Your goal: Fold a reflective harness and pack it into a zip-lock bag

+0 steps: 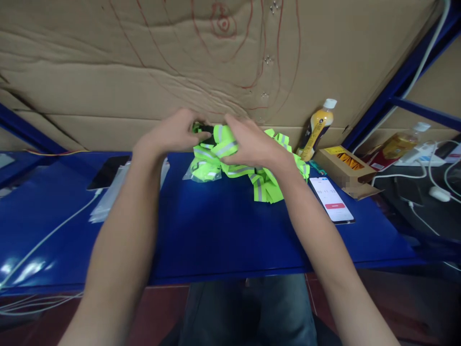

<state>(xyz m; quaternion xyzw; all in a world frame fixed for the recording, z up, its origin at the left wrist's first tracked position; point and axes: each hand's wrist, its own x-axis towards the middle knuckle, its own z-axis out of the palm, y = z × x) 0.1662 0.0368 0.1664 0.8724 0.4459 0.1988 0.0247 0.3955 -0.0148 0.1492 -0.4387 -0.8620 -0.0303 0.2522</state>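
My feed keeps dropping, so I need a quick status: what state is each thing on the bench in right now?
Left hand: closed on a green band.
Right hand: gripping the green band.
Band pile: loose, tangled on the bench.
Phone: lying flat, screen lit.
Dark phone: screen off.
Yellow bottle: upright, capped.
Box: open.
Clear bags: stacked flat.

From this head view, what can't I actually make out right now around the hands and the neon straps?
- Small dark item at the left hand: mostly hidden by the fingers, head view.
- Neon reflective straps: the part under the right hand is covered; the grip there is unseen.
- Phone screen: text too small to read.
- Cardboard box: one patch of its front is blurred.
- Clear bags: contents unclear, partly behind the left forearm.
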